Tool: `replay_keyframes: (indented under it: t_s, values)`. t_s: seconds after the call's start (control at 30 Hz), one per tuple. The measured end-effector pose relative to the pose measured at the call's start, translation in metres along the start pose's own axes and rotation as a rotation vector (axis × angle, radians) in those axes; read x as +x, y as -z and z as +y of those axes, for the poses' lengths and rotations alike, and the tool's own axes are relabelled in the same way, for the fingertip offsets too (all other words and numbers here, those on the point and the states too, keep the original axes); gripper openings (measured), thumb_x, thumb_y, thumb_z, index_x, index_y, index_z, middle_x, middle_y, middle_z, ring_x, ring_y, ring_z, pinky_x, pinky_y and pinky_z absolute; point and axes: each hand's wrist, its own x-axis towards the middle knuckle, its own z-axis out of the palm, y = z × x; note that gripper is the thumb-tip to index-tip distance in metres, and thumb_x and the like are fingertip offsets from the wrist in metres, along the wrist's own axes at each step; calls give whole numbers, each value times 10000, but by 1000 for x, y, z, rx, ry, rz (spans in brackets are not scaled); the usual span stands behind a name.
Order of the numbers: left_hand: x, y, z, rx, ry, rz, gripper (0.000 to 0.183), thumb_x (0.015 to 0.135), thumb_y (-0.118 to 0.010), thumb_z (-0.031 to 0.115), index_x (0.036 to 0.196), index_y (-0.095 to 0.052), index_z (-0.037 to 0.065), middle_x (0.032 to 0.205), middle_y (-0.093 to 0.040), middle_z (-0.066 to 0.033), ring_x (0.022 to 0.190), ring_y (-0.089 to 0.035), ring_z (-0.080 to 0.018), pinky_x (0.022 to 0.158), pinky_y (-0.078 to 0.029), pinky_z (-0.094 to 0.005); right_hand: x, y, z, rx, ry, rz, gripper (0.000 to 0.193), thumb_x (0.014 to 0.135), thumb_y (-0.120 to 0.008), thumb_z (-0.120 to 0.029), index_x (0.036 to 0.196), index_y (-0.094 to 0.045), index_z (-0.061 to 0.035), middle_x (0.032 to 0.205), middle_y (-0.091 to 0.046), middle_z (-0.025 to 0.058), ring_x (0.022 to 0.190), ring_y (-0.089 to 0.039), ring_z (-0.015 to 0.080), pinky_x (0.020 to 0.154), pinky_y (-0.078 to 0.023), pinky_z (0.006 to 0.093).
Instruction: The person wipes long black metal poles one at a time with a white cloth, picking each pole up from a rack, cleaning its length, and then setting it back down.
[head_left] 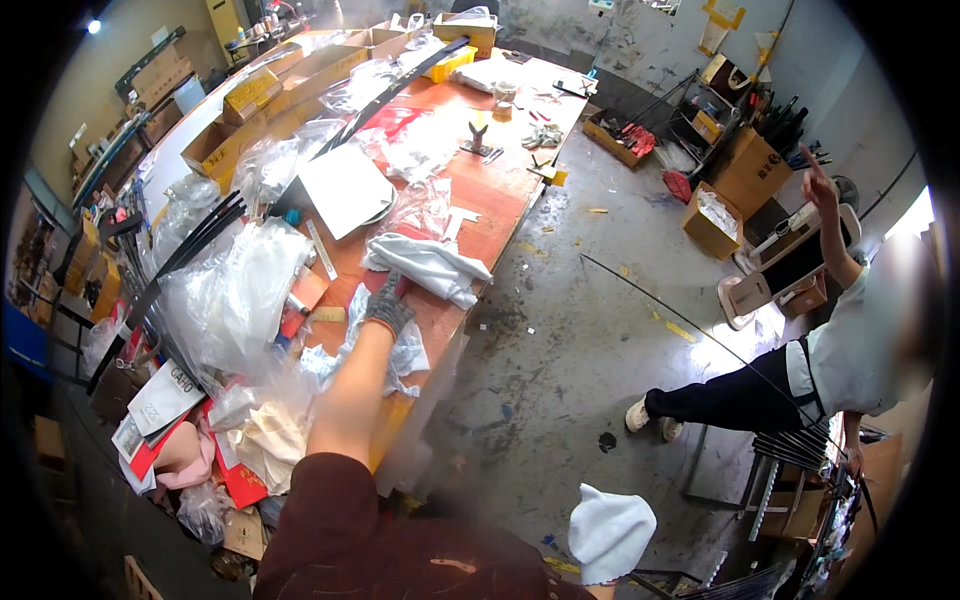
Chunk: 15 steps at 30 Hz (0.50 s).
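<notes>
My left hand (388, 308), in a dark grey work glove, reaches across the red-brown tabletop. Its fingers stretch out to the near edge of a folded white cloth (425, 262). Under and beside the wrist lies a crumpled pale blue cloth (405, 352). Down at the lower edge, a white cloth (612, 528) covers my right hand (602, 590); only a bit of skin by the wrist shows. The cloth stands up over that hand, which seems to hold it, though the fingers are hidden.
Clear plastic bags (235, 295) heap up along the table's left. A white board (347, 190), long dark strips (395, 90) and cardboard boxes (300, 95) lie farther back. At right a person (850, 340) stands with one arm raised, near a long thin rod (690, 325).
</notes>
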Motion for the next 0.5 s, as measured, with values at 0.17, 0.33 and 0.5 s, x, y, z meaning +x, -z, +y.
replay_keyframes:
  t_s: [0.17, 0.33, 0.5]
  values:
    - [41, 0, -16, -184, 120, -19, 623, 842, -498, 436, 1360, -290, 160, 1320, -382, -194, 1160, -407, -368, 1014, -284, -474, 22, 6, -7, -26, 15, -115, 302, 734, -553, -229, 467, -537, -89, 484, -503, 119, 492, -500, 311, 488, -356, 400]
    - [70, 4, -20, -273, -113, -261, 571, 838, -536, 402, 1288, -372, 92, 1277, -424, -151, 1149, -408, -308, 1007, -308, -395, 42, -7, -10, 63, 51, 42, 255, 721, -565, -204, 488, -554, -100, 509, -524, 107, 522, -513, 299, 523, -374, 383]
    - [-10, -45, 4, -476, -72, -246, 331, 878, -513, 267, 1119, -498, 40, 1042, -560, -97, 1004, -503, -211, 894, -387, -295, 43, 18, -21, 52, 85, -61, 183, 738, -552, -177, 585, -577, -80, 609, -563, 103, 615, -536, 280, 566, -387, 365]
